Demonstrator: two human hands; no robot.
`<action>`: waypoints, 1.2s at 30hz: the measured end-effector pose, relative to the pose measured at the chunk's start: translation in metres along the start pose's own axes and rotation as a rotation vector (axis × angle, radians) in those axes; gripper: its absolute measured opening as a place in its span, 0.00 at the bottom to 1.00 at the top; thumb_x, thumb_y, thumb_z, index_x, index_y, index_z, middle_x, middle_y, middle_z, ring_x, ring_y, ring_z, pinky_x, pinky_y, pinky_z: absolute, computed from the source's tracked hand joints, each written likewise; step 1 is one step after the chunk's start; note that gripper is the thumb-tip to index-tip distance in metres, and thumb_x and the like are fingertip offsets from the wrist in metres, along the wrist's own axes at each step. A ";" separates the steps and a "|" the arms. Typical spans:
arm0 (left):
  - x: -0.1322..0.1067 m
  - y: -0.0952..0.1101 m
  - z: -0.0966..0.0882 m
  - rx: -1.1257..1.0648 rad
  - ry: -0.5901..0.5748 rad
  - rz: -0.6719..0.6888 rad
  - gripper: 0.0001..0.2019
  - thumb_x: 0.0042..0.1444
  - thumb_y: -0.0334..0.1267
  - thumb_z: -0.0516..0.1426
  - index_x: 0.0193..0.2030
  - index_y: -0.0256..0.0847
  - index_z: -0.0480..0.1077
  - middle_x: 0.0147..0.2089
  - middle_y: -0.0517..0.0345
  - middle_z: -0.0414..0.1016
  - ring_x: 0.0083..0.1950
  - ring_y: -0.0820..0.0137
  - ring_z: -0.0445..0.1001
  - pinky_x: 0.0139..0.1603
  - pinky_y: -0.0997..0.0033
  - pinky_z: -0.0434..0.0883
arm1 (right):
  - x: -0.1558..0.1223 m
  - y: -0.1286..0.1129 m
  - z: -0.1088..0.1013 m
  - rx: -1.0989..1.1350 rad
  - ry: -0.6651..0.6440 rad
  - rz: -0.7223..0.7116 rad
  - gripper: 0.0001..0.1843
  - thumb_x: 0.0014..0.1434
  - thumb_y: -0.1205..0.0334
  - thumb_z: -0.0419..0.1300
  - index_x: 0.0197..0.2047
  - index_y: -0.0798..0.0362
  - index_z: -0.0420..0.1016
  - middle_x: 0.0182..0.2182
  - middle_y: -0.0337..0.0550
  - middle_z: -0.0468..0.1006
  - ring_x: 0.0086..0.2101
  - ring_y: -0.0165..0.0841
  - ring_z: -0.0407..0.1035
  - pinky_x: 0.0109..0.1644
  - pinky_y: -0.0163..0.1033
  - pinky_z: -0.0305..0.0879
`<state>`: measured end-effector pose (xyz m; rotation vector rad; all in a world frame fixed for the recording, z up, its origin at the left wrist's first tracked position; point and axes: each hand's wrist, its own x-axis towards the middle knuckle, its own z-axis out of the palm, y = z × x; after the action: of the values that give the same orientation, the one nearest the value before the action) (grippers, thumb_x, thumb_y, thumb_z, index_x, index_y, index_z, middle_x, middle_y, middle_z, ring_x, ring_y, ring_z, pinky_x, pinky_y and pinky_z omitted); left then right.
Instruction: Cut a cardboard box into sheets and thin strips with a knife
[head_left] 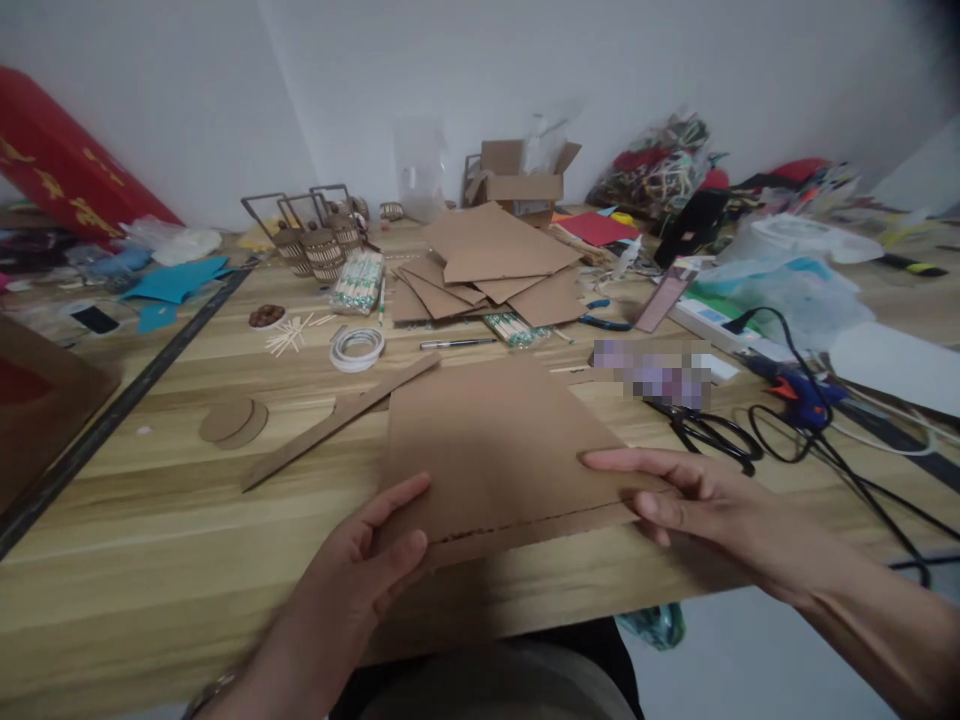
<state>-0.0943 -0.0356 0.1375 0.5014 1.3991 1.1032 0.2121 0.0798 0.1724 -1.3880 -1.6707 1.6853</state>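
Note:
A large brown cardboard sheet [491, 450] lies flat on the wooden table [150, 560], its near edge in both my hands. My left hand [375, 560] pinches the near left corner, thumb on top and fingers curled under. My right hand [690, 495] grips the near right corner, fingers laid along the top. A scored or cut line runs across the sheet just above its near edge.
A long cardboard strip [337, 420] and cardboard discs [232, 420] lie to the left. Black scissors [709, 430], a blue glue gun [799, 390] and black cables sit to the right. Farther back lie a tape roll [358, 348], a pen [457, 343], stacked cardboard [495, 265] and an open box [517, 180].

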 end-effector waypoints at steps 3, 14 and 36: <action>-0.004 -0.006 0.003 -0.003 -0.043 -0.048 0.39 0.45 0.48 0.71 0.65 0.46 0.68 0.67 0.50 0.68 0.58 0.54 0.74 0.51 0.62 0.75 | -0.011 0.016 0.003 -0.013 0.043 0.042 0.36 0.49 0.41 0.70 0.58 0.47 0.78 0.30 0.42 0.79 0.31 0.35 0.73 0.39 0.42 0.71; -0.018 -0.011 0.020 0.110 -0.078 -0.073 0.46 0.43 0.47 0.71 0.71 0.52 0.60 0.59 0.52 0.74 0.42 0.62 0.78 0.43 0.64 0.75 | -0.035 0.038 0.007 0.177 0.167 0.073 0.35 0.45 0.45 0.74 0.56 0.45 0.80 0.41 0.48 0.83 0.33 0.39 0.79 0.43 0.46 0.76; -0.003 -0.009 -0.015 0.133 0.127 -0.009 0.40 0.44 0.51 0.70 0.65 0.51 0.66 0.56 0.54 0.77 0.45 0.59 0.79 0.49 0.60 0.75 | 0.010 0.041 -0.022 -0.699 0.210 -0.274 0.38 0.55 0.41 0.64 0.65 0.49 0.69 0.41 0.48 0.78 0.40 0.43 0.73 0.46 0.49 0.70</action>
<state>-0.1052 -0.0464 0.1291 0.5275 1.5924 1.0543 0.2410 0.0912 0.1356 -1.4520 -2.3011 0.7923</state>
